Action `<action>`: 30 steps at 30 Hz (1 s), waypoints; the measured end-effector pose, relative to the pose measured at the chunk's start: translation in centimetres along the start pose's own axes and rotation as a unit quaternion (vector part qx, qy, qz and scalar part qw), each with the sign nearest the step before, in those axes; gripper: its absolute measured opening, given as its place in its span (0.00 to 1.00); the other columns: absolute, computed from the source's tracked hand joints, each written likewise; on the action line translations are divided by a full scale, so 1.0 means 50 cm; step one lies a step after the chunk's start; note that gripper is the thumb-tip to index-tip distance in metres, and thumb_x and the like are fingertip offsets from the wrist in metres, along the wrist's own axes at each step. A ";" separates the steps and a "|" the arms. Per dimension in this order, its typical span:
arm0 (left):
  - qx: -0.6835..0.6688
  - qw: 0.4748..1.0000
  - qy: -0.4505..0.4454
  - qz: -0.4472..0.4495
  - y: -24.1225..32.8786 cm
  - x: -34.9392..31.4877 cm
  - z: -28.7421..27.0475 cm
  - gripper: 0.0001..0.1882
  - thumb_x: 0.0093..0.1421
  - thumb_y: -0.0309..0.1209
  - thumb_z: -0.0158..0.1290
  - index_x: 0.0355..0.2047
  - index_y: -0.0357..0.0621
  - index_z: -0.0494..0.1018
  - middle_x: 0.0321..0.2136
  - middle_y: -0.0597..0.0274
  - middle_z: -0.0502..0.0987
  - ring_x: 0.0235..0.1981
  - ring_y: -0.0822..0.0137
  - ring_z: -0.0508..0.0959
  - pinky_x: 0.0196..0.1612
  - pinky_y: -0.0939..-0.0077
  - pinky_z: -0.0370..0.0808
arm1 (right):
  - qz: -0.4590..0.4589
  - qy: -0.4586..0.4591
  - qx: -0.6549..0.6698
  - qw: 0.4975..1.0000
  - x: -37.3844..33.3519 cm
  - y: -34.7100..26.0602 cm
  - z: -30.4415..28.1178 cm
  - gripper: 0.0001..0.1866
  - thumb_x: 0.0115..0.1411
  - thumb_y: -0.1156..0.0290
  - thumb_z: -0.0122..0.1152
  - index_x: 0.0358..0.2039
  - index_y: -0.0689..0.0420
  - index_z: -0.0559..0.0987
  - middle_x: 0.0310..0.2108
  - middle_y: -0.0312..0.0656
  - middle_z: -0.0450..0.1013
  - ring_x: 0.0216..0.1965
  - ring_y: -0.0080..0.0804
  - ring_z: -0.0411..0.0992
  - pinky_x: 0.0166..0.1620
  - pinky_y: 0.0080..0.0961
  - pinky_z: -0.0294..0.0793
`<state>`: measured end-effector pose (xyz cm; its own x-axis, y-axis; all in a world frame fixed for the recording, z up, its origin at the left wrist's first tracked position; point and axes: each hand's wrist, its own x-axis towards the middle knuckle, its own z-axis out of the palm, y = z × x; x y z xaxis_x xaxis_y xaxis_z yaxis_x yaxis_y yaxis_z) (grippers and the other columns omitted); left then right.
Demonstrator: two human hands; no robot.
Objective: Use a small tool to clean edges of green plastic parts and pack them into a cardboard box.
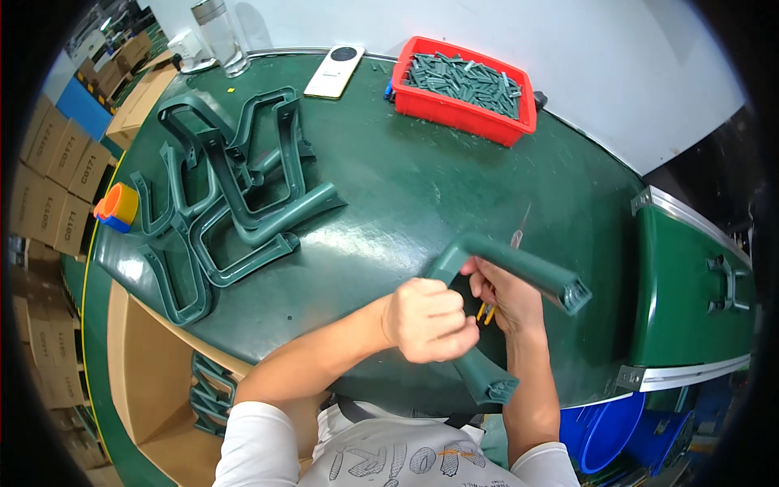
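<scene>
A green U-shaped plastic handle [519, 265] is tilted above the near middle of the table. My left hand [432, 320] is closed in a fist around its middle bar. At its inner side is my right hand [511, 302], fingers curled and thumb against the plastic near the upper bend. A slim pointed tool with yellow grips [487, 313] is held in that right hand; its metal tip sticks out beyond the handle's far side. Both ends of the handle show ribbed hollows. My fingers hide part of the tool, so its exact kind is unclear.
Several similar green handles [272, 230] lie piled at the left. A red bin [454, 115] of small green pieces, a phone [335, 71] and a glass bottle [221, 36] stand along the back. An open carton [154, 406] sits at the near left, a green panel [682, 284] at the right.
</scene>
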<state>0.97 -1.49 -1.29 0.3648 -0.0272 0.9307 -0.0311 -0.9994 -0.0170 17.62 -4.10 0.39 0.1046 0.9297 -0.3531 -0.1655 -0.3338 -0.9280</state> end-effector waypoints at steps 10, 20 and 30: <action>0.029 1.000 0.003 0.009 -0.001 0.022 -0.006 0.08 0.38 0.22 0.54 0.23 0.39 0.71 0.15 0.67 0.65 0.15 0.74 0.64 0.15 0.82 0.55 | 0.021 0.016 0.068 0.997 -0.066 0.026 0.060 0.05 0.57 0.77 0.58 0.25 0.63 0.77 0.22 0.43 0.73 0.15 0.21 0.64 0.16 0.16 0.56; 0.098 0.994 0.039 0.007 -0.017 0.004 -0.018 0.10 0.38 0.19 0.56 0.23 0.39 0.70 0.16 0.64 0.69 0.14 0.73 0.64 0.14 0.81 0.54 | -0.443 0.274 0.064 0.851 -0.045 -0.074 -0.005 0.12 0.63 0.67 0.51 0.27 0.62 0.71 0.21 0.40 0.67 0.16 0.19 0.59 0.16 0.16 0.53; -0.068 0.908 0.193 -0.366 -0.016 -0.007 -0.022 0.09 0.48 0.22 0.56 0.30 0.37 0.69 0.19 0.63 0.71 0.15 0.72 0.68 0.19 0.80 0.66 | -0.430 0.212 -0.190 0.857 0.089 -0.293 -0.028 0.15 0.62 0.64 0.55 0.41 0.64 0.78 0.32 0.39 0.76 0.19 0.14 0.64 0.23 0.13 0.62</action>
<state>-0.14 -0.68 -1.20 -0.0190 0.6789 0.7340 -0.0354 -0.7342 0.6781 21.87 4.71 12.26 0.3874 0.7442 0.5441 0.4739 0.3455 -0.8100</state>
